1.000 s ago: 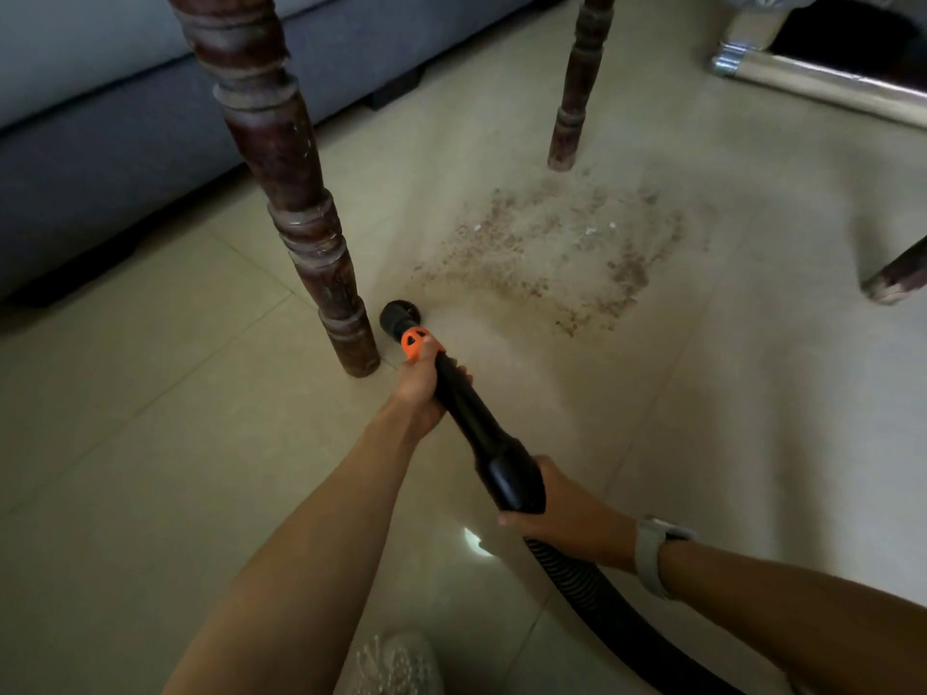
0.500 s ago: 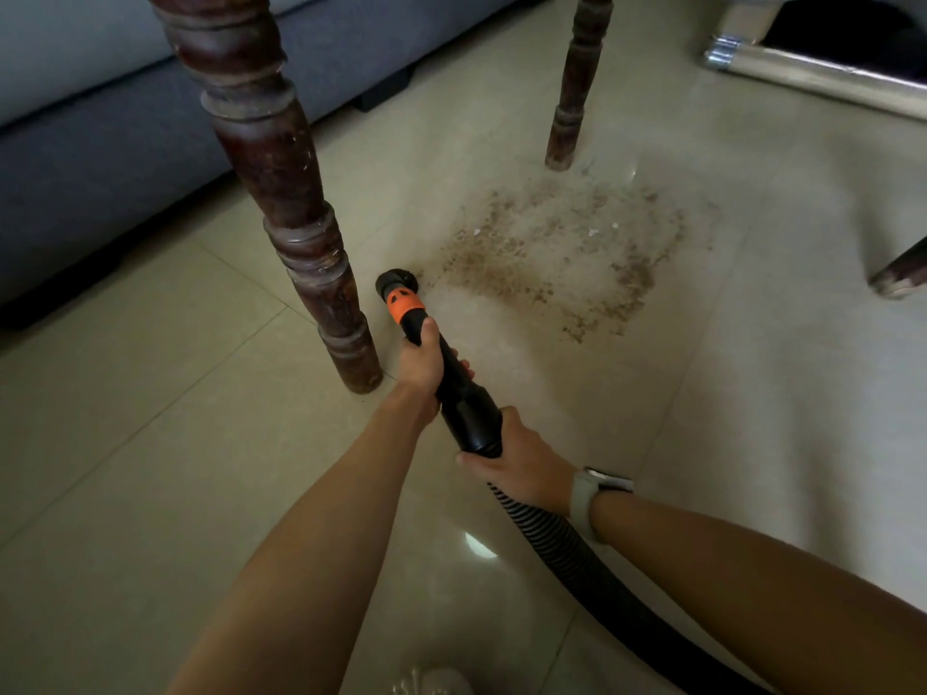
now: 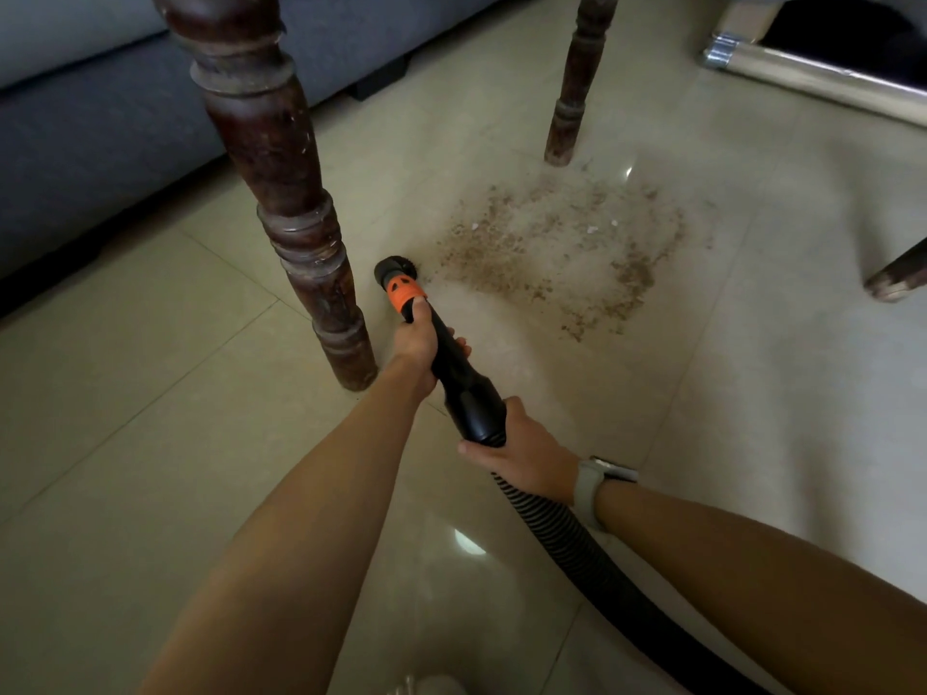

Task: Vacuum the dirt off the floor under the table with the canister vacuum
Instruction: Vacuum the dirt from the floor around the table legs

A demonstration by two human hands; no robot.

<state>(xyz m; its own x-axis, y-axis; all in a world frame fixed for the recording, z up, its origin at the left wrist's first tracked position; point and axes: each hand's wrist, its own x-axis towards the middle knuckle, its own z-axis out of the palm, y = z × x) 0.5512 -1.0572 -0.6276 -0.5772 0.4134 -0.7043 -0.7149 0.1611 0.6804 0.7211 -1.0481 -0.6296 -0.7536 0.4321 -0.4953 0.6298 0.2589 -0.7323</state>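
Black plastic vacuum wand with orange collar [image 3: 441,343]: your left hand [image 3: 419,343] and right hand [image 3: 526,451] both have fingers curled round it. Nozzle touches near edge of brown dirt patch [image 3: 562,248] on the tile floor [image 3: 150,418]. Step: starting suction; next, sweep right across the patch.

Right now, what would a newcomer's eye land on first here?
The brown dirt patch spread on the beige tiled floor between the dark turned-wood table legs. Next, the black vacuum nozzle with orange collar at its near-left edge, gripped by the left hand and right hand.
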